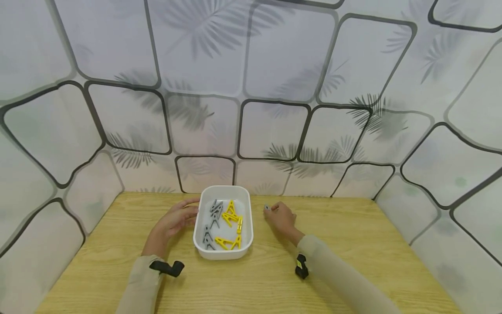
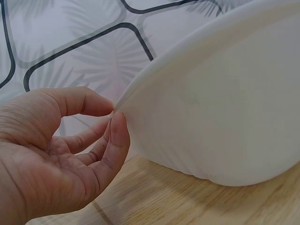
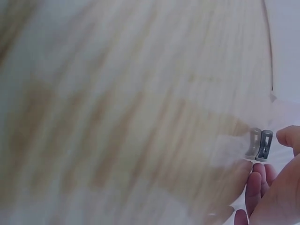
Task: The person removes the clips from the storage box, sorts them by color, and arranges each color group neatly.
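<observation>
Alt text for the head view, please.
A person's left hand touches a white, rounded rectangular plastic tub holding small grey clips and yellow clips on a yellowish wood-grain table. To the tub's right, the right hand is at another grey clip. Behind is a pale, leaf-patterned wall.

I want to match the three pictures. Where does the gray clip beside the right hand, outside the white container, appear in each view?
Head: the gray clip is slightly right of centre, below mid-height, beside the right hand.
Left wrist: not in this picture.
Right wrist: the gray clip is near the right edge, below mid-height, by the same hand.
Shared landmark: the wooden table, in all three.
</observation>
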Demonstrator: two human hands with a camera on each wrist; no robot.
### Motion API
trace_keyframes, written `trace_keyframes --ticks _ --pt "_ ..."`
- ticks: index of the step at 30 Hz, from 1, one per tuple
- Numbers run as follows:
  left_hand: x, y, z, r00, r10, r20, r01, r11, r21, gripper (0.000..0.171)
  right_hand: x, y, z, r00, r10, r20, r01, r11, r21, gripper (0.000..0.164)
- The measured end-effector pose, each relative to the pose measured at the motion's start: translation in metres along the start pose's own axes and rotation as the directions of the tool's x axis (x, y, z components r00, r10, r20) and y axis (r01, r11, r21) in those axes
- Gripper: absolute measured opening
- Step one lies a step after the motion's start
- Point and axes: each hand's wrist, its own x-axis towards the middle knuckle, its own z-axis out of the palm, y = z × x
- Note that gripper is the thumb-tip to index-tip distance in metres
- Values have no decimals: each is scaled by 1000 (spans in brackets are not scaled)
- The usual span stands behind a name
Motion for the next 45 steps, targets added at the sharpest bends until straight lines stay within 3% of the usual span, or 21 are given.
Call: trace_keyframes --ticks 9,18,24,29,38,45 --pt "0 0 0 1000 7 5 -7 1000 7 63 2 -3 -4 996 -94 -9 95 990 107 26" --pt "0 -1 0 1000 10 -1 -10 1000 7 61 5 -24 -8 981 -191 -34 194 948 254 34" --pt "1 -3 -1 1000 14 -1 -14 1000 11 61 3 -47 -11 948 -312 -71 319 902 291 29" --pt "1 -3 -1 1000 9 -7 -9 1000 3 60 -2 -62 -8 923 -381 -48 377 877 297 30" --pt "1 0 -1 1000 7 8 -7 1000 -6 63 -19 -90 10 844 -526 104 503 844 186 32" --pt "1 -2 -1 1000 12 12 -12 1000 -11 62 -34 -107 30 806 -543 236 545 836 64 30"
